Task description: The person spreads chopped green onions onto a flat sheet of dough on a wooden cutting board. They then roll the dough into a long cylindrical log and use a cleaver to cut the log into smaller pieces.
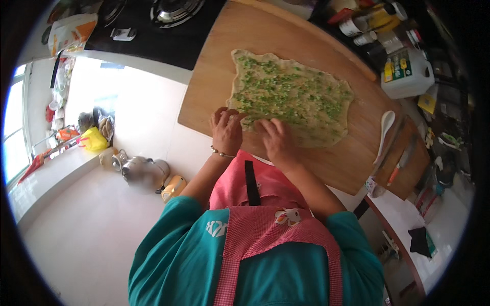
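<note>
A thin sheet of rolled dough (pixel 314 132), roughly rectangular with wavy edges, lies on a large wooden board (pixel 206 84). Chopped green herbs, likely scallions, are scattered over most of it. My left hand (pixel 226 128), with a beaded bracelet at the wrist, rests at the sheet's near left corner, its fingers curled on the edge. Just to its right, my right hand (pixel 278 141) touches the near edge with bent fingers. Whether the fingertips pinch the dough is hard to see, since the hands partly hide that edge.
A white spoon (pixel 386 124) and a knife with an orange handle (pixel 398 168) lie at the right, the knife on a smaller board (pixel 417 157). Beyond stand a plastic jug (pixel 409 86) and several bottles. A gas stove (pixel 141 42) adjoins the board's upper left; a metal kettle (pixel 134 168) stands lower left.
</note>
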Available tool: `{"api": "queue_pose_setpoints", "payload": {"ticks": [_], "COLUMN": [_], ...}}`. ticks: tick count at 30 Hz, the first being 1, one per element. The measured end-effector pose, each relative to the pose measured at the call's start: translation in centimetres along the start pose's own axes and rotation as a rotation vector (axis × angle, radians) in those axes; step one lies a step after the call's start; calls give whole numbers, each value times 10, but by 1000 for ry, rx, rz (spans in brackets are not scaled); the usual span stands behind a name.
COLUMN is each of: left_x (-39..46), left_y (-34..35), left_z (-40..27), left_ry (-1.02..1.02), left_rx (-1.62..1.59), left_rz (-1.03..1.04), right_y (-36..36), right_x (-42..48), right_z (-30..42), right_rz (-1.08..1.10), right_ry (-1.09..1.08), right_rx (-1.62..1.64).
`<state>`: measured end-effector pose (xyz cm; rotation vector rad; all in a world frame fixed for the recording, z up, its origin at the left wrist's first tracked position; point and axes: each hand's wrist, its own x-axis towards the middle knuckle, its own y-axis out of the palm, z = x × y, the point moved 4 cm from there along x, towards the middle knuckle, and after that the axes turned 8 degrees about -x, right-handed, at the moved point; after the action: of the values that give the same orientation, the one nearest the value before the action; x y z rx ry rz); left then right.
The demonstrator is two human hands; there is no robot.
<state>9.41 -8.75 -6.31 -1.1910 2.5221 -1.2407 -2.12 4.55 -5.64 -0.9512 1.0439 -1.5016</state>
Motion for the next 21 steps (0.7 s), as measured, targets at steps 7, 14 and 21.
{"api": "queue_pose_setpoints", "payload": {"ticks": [7, 14, 21], "left_x": [6, 15, 9], "left_y": [6, 18, 34], "left_z": [-10, -32, -47], "left_ry": [24, 57, 47], "left_rx": [-13, -12, -51], "left_rz": [22, 49, 95], "right_y": [-24, -44, -60], "right_x": [-7, -15, -20], "right_z": [-23, -134, -168], "right_rz": [-174, -235, -229], "right_ry": [129, 413, 431], "right_rx": [26, -141, -115]}}
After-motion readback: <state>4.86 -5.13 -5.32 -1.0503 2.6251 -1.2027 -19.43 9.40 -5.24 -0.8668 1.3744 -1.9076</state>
